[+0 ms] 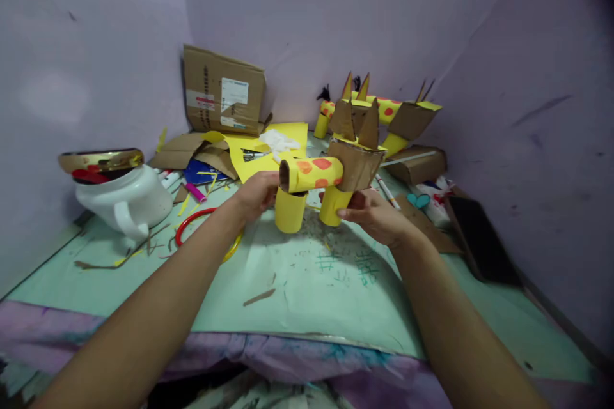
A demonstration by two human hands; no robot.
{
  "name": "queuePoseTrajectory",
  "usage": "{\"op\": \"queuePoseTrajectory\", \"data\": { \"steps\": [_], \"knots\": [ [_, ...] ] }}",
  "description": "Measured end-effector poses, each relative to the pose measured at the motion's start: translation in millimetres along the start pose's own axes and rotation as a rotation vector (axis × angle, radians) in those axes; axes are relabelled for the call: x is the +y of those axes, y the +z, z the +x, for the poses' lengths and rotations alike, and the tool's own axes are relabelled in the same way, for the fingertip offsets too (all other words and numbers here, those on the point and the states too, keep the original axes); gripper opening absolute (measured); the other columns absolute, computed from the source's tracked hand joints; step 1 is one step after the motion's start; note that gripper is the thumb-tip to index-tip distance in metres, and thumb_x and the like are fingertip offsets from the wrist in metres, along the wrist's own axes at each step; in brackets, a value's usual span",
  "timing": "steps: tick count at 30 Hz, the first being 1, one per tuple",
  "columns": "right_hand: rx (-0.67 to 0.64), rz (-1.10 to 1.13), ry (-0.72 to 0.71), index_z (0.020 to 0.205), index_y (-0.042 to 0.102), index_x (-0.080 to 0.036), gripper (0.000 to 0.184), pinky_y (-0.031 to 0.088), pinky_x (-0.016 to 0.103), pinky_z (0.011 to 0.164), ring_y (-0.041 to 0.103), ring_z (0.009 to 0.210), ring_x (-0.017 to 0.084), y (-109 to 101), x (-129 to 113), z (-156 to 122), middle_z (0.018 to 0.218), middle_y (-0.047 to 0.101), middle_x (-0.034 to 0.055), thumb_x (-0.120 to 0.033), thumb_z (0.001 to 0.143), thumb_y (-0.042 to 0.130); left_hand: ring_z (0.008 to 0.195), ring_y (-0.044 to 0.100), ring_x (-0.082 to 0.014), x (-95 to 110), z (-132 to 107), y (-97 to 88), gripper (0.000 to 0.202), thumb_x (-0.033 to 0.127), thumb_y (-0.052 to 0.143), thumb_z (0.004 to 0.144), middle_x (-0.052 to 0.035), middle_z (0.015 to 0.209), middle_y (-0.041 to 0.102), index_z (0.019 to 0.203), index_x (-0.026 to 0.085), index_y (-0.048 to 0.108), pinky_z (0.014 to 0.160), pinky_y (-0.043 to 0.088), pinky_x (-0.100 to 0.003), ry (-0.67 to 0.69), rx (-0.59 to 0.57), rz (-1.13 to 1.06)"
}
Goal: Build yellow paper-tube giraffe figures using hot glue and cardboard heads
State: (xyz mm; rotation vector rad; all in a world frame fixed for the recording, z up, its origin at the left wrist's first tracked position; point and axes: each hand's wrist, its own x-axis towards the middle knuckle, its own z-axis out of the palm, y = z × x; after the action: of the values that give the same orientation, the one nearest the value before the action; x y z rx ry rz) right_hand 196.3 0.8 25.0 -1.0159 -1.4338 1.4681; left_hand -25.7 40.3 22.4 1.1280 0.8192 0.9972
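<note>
Between my hands is a cardboard giraffe (pixel 319 174) made of tubes. Its yellow body has orange-red spots, and two yellow leg tubes carry it. A brown cardboard head with pointed pieces on top sits at its right end. My left hand (pixel 260 195) is closed at the rear of the body, its fingertips partly hidden behind the tube. With thumb and fingers, my right hand (pixel 368 212) grips the front leg tube below the head. Behind it stand more spotted cardboard animals (pixel 389 112), partly overlapped by the held one.
A white teapot-like jar (pixel 129 195) with a golden bangle (pixel 103 160) stands left. Red and yellow rings (pixel 185 227) lie beside my left forearm. A cardboard box (pixel 223 89), yellow paper (pixel 240 153) and scraps are behind. At right lie a marker (pixel 387 192) and a phone (pixel 482 239).
</note>
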Motion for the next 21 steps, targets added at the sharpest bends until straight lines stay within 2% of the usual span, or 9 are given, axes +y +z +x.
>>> {"op": "queuePoseTrajectory", "data": {
  "steps": [2,6,10,14,18,21],
  "knots": [
    [0.051,-0.001,-0.017,0.080,0.063,-0.018,0.029,0.048,0.038,0.081,0.063,0.089,0.025,-1.1,2.3,2.7,0.086,0.070,0.0059,-0.018,0.053,0.073,0.074,0.063,-0.0219,3.8,-4.5,-4.1,0.035,0.012,0.054,0.049,-0.0078,0.074,0.069,0.081,0.009,0.068,0.070,0.046,-0.033,-0.025,-0.014,-0.007],
    [0.148,-0.011,0.007,0.077,0.059,-0.019,0.032,0.049,0.036,0.077,0.063,0.082,0.023,-1.7,9.4,8.3,0.082,0.069,0.0043,-0.014,0.048,0.072,0.090,0.062,-0.0254,1.4,-11.1,-9.4,0.058,0.002,0.047,0.041,-0.0089,0.090,0.070,0.095,0.011,0.065,0.080,0.046,-0.038,0.013,-0.015,0.041],
    [0.164,-0.064,0.053,0.075,0.057,-0.018,0.035,0.048,0.032,0.067,0.061,0.071,0.019,0.6,14.5,11.3,0.076,0.066,0.0021,-0.011,0.043,0.072,0.098,0.060,-0.0272,-5.7,-13.5,-4.6,0.063,0.000,0.057,0.045,-0.0098,0.105,0.067,0.106,0.015,0.059,0.087,0.044,-0.042,0.025,-0.089,0.103],
    [0.138,-0.043,0.045,0.075,0.055,-0.017,0.036,0.049,0.029,0.064,0.061,0.068,0.017,0.7,14.3,10.2,0.075,0.066,0.0006,-0.011,0.043,0.072,0.104,0.059,-0.0270,-6.3,-15.1,-0.8,0.063,0.006,0.068,0.052,-0.0106,0.113,0.063,0.112,0.018,0.055,0.093,0.042,-0.044,0.047,-0.160,0.146],
    [0.033,0.000,0.042,0.083,0.057,-0.018,0.043,0.050,0.033,0.073,0.064,0.077,0.020,-6.3,4.6,3.6,0.086,0.068,0.0030,-0.009,0.044,0.074,0.106,0.058,-0.0265,-4.8,-14.4,-3.5,0.061,0.010,0.073,0.053,-0.0114,0.117,0.061,0.110,0.019,0.055,0.094,0.042,-0.043,0.065,-0.171,0.136],
    [0.008,-0.013,-0.030,0.098,0.058,-0.020,0.056,0.046,0.038,0.088,0.061,0.098,0.024,-10.3,-7.4,-1.9,0.107,0.066,0.0071,-0.014,0.046,0.078,0.106,0.059,-0.0264,-3.8,-14.4,-3.7,0.059,0.013,0.075,0.052,-0.0120,0.116,0.062,0.108,0.018,0.055,0.092,0.043,-0.041,0.049,-0.150,0.143]
  ]
}}
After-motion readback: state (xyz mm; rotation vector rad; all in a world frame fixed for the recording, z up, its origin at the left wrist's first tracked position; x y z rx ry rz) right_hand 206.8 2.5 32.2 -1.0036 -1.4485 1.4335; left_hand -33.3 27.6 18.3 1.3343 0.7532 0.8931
